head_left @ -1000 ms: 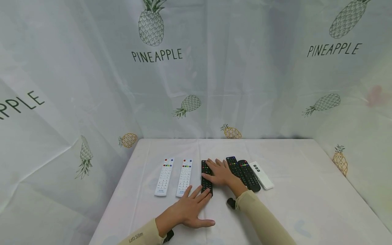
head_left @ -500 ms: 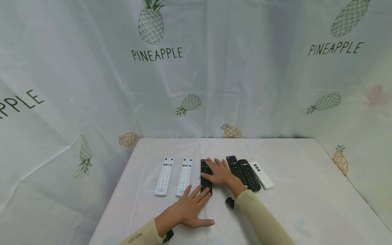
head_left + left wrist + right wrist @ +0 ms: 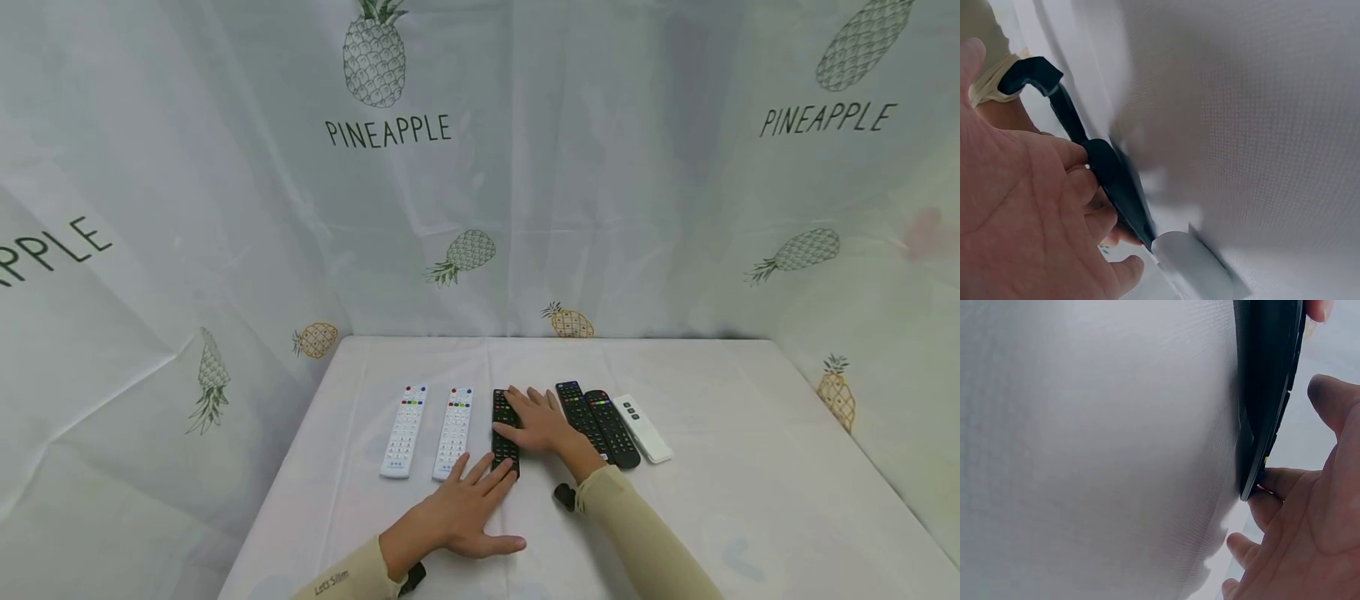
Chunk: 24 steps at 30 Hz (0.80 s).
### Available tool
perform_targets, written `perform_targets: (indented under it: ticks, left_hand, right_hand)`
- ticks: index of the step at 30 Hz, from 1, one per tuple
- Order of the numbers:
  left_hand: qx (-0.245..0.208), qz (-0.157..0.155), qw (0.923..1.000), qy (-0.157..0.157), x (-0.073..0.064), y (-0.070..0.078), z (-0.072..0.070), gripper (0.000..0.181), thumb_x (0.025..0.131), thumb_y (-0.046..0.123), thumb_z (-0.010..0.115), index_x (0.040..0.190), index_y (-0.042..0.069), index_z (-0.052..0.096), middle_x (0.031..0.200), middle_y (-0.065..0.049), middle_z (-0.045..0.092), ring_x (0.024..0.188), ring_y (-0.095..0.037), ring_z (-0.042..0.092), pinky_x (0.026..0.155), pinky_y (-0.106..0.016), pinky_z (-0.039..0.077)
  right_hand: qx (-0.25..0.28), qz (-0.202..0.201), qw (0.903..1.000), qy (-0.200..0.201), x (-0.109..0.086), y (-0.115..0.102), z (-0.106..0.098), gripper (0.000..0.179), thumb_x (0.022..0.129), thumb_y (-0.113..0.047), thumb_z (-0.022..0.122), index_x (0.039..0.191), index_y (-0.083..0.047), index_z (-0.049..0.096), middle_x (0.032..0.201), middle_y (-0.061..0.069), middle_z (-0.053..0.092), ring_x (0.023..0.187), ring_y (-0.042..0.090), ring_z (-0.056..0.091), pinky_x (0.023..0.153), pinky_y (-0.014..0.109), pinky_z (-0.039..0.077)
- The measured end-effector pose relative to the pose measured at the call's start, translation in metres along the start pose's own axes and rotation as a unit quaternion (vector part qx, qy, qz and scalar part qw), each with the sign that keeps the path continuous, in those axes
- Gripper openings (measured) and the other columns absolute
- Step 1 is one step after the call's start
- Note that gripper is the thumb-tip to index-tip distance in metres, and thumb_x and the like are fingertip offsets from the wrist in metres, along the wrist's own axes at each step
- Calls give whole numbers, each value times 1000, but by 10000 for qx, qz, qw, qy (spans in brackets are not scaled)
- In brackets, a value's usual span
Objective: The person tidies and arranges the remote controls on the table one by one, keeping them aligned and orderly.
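A black remote control (image 3: 506, 448) lies lengthwise on the white-covered table, its buttons facing up. My right hand (image 3: 538, 423) lies over its upper half from the right with fingers spread, hiding some buttons. At the near end, my left hand (image 3: 467, 510) touches it with its outer fingertips, the thumb stretched out over the cloth. The left wrist view has the remote's edge (image 3: 1124, 190) beside the fingers, with a rounded white remote end (image 3: 1191, 265) below. In the right wrist view the remote's dark side (image 3: 1269, 375) rises from the cloth, fingertips at its far end.
Two white remotes with coloured buttons, an outer one (image 3: 403, 433) and an inner one (image 3: 453, 433), lie to the left. On the right, two black remotes (image 3: 576, 408) (image 3: 613, 432) sit close together beside a slim white remote (image 3: 642, 429). A pineapple-print curtain (image 3: 600, 192) hangs behind the table.
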State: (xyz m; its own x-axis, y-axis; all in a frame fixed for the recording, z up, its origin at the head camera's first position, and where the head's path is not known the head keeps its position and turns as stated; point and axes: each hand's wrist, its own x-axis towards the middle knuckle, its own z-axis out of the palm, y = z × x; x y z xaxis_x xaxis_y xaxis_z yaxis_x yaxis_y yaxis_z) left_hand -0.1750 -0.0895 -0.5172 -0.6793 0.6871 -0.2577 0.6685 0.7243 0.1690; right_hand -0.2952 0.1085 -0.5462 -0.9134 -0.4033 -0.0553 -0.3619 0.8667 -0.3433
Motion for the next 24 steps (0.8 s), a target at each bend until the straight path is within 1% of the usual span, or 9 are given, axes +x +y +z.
perform_targets:
  ticks: [4,10,20,24]
  left_hand:
    - [15,-25,10000,53,-1,0,-1,96,87,85,23,159,22,21,167,4,15,155,-27,10,119,-62,13]
    - [22,-24,9999,103,-1,1,-2,95,88,84,24,159,22,22,167,4,16,155,-27,11,119,-62,13]
    - [-2,-42,9999,101,0,-1,2,96,87,85,24,159,23,20,167,4,13,155,-26,10,119,-62,13]
    - [-65,-79,9999,51,1,0,2,96,86,86,24,160,23,20,167,4,12,155,-25,8,120,-61,11]
  right_hand:
    - [64,-26,10000,54,0,0,0,77,95,-65,43,154,-15,36,161,6,32,148,41,27,119,63,12]
    - [96,37,9999,32,-2,-3,-2,77,96,-64,44,154,-14,36,162,6,32,149,40,26,119,63,12]
    - [97,2,9999,118,-2,-3,0,76,96,-64,43,154,-15,37,161,6,32,149,40,25,119,63,13]
    - [89,-8,9999,123,-1,-2,1,76,97,-64,42,154,-14,36,162,6,31,150,40,23,120,62,11]
